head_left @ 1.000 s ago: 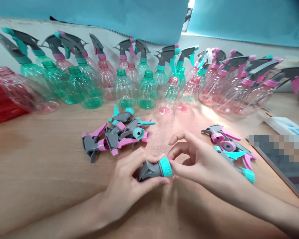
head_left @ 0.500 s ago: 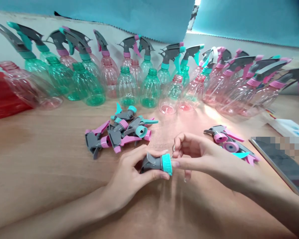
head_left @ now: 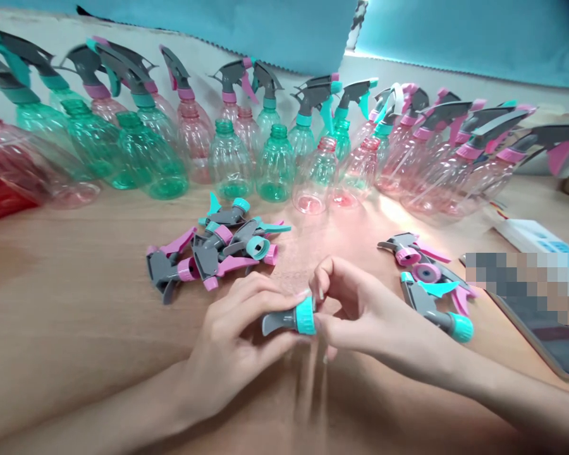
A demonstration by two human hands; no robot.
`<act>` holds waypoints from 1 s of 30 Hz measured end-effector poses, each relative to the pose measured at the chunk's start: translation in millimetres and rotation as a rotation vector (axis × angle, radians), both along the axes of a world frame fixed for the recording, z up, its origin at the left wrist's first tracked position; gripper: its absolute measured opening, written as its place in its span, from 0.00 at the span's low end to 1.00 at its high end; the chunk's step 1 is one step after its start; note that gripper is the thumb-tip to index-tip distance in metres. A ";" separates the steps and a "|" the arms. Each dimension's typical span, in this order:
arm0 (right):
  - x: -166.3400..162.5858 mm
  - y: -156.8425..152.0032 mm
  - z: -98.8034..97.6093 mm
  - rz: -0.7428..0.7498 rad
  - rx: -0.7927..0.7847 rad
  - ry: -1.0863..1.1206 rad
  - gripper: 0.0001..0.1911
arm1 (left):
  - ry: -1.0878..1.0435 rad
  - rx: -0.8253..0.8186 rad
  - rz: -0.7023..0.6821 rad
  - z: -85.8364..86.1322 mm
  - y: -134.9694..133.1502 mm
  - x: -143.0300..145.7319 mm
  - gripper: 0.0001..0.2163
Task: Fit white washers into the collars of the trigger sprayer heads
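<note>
You are gripping a spray head [head_left: 284,319] in your left hand [head_left: 232,347], your right hand [head_left: 360,313] pinching its teal collar; several bottles [head_left: 227,164] are lacking heads.

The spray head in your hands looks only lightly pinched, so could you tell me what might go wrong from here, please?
The spray head is held only by fingertips of the left hand and right hand, so it might slip. The right forearm lies close to the loose heads and could knock them toward the phone.

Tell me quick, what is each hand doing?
Left hand: closed around the grey sprayer head.
Right hand: fingertips pinching that sprayer head's teal collar.
</note>
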State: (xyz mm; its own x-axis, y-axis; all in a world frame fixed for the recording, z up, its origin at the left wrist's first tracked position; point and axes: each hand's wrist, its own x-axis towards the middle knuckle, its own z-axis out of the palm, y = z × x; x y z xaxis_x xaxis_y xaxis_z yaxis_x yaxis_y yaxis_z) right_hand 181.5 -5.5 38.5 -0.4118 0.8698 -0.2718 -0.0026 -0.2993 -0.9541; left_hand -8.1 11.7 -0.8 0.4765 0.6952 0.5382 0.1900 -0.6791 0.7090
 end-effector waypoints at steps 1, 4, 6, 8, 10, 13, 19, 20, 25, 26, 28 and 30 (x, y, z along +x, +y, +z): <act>0.0 -0.7 0.8 -0.004 0.056 -0.055 0.14 | -0.001 0.011 0.006 0.3 -0.4 0.2 0.11; 0.1 -3.6 3.3 -0.046 0.324 -0.278 0.10 | 0.018 0.036 0.060 1.3 -1.8 1.1 0.14; -0.1 -6.9 4.6 -0.067 0.530 -0.416 0.09 | 0.056 0.077 0.090 1.7 -2.5 1.5 0.17; -0.6 -10.9 5.7 -0.069 0.696 -0.547 0.10 | 0.103 0.131 0.083 1.9 -3.1 1.5 0.19; -1.4 -14.2 6.7 -0.049 0.788 -0.660 0.09 | 0.140 0.169 0.066 2.0 -3.9 1.5 0.19; -2.8 -16.1 8.5 0.001 0.824 -0.747 0.08 | 0.187 0.197 0.081 2.2 -5.7 1.6 0.15; -4.1 -15.1 15.1 0.041 0.808 -0.800 0.12 | 0.239 0.266 0.052 2.8 -7.6 1.2 0.11; -4.1 -14.9 16.2 0.057 0.791 -0.795 0.13 | 0.247 0.276 0.042 2.8 -7.6 1.0 0.11; -4.0 -12.4 15.2 0.106 0.699 -0.702 0.14 | 0.261 0.299 0.046 3.6 -9.4 -0.1 0.06; -4.1 -11.9 14.0 0.111 0.681 -0.679 0.14 | 0.262 0.301 0.050 3.8 -10.1 -0.3 0.06; -5.1 -11.4 11.8 0.101 0.657 -0.674 0.14 | 0.264 0.307 0.049 4.4 -11.2 -0.5 0.07; -7.3 -11.9 10.7 0.077 0.655 -0.719 0.14 | 0.269 0.297 0.044 4.9 -11.5 -0.4 0.06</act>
